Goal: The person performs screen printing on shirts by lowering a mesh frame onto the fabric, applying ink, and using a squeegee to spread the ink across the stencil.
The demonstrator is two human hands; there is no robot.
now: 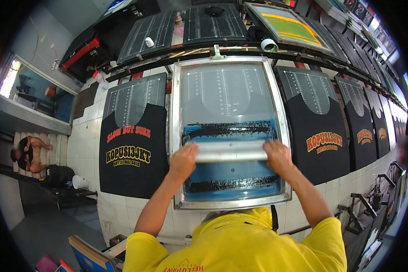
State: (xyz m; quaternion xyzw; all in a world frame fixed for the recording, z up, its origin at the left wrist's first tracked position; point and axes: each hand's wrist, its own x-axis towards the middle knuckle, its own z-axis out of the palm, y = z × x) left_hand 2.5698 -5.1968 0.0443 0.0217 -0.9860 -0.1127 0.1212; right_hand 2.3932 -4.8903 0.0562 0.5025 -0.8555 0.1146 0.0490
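Observation:
Both my hands grip a silver-handled squeegee (231,152) that lies crosswise over a screen printing frame (281,109). My left hand (184,162) is closed round its left end, and my right hand (279,157) round its right end. Beneath the squeegee the mesh has a blue stencil area (231,170). Bands of wet black ink (231,130) streak it on the far side and on the near side. Through the mesh's pale far half, a ruled platen shows faintly. The squeegee's blade edge is hidden under the handle.
On the left, a printed black shirt (133,174) lies on a platen; more printed black shirts (324,145) line the right. A metal clamp (216,52) sits at the frame's far edge. Another screen (290,27) lies beyond. A person (31,154) sits at far left near a white bucket (80,182).

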